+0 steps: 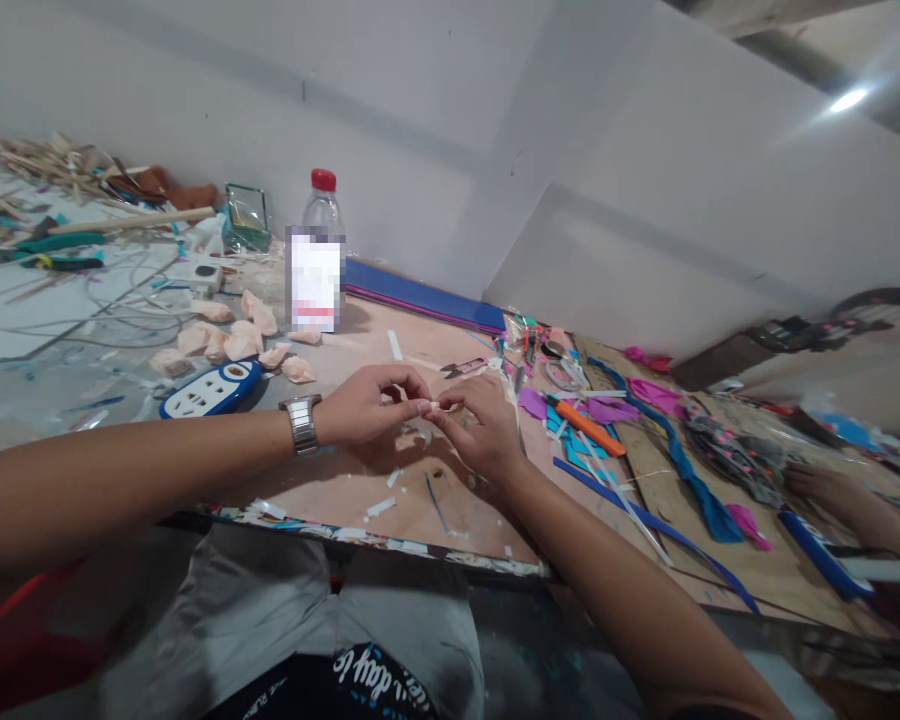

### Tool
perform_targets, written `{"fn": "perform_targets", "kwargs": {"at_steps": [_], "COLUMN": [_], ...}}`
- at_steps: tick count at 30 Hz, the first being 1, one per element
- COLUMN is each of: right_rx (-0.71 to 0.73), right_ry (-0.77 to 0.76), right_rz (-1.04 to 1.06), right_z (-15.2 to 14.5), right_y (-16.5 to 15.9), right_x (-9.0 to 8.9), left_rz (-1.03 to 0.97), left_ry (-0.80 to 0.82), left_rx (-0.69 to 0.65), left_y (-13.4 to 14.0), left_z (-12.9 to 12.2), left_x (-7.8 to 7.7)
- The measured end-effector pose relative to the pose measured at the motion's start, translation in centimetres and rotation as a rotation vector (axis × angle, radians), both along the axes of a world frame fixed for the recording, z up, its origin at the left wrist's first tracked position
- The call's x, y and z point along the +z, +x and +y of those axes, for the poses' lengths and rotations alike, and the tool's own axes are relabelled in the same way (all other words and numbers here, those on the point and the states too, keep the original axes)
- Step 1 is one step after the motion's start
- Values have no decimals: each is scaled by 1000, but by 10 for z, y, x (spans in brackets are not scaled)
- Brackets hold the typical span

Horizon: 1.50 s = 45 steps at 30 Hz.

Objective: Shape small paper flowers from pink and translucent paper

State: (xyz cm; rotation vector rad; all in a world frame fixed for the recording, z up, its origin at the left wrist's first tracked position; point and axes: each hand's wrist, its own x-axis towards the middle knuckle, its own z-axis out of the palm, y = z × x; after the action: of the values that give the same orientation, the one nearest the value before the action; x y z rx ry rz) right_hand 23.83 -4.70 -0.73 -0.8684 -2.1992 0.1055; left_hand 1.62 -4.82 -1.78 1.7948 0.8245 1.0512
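Note:
My left hand (379, 402), with a metal watch (301, 425) on its wrist, and my right hand (484, 425) meet fingertip to fingertip above the table (360, 500). Both are closed in a pinch on something small and pale that I cannot make out. Just beyond the right hand lies a pair of small thread snips (465, 368). Several peach-coloured crumpled pieces (244, 342) are heaped left of my left hand, beside a blue and white power strip (211, 390). White paper scraps (381, 508) lie under and in front of the hands.
A red-capped bottle (322, 215) stands behind my left hand. At right lie an orange utility knife (589, 428), blue strips (645, 515) and purple scraps (611, 410). Green-handled pliers (60, 250) and wooden sticks are far left. Another person's hand (825, 490) is at the right edge.

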Motion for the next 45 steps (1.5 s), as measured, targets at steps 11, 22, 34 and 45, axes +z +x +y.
{"fn": "perform_targets", "kwargs": {"at_steps": [11, 22, 34, 45], "right_rx": [75, 77, 30, 12], "right_ry": [27, 20, 13, -29], "right_rz": [10, 24, 54, 95], "right_z": [-1, -1, -6, -5], "right_y": [0, -1, -3, -2], "right_x": [4, 2, 2, 2], "left_rz": [33, 32, -15, 61], "left_ry": [-61, -99, -101, -7], "left_rx": [-81, -164, -71, -79], "left_y": [-4, -2, -3, -7], "left_z": [2, 2, 8, 5], "left_x": [0, -4, -7, 1]}}
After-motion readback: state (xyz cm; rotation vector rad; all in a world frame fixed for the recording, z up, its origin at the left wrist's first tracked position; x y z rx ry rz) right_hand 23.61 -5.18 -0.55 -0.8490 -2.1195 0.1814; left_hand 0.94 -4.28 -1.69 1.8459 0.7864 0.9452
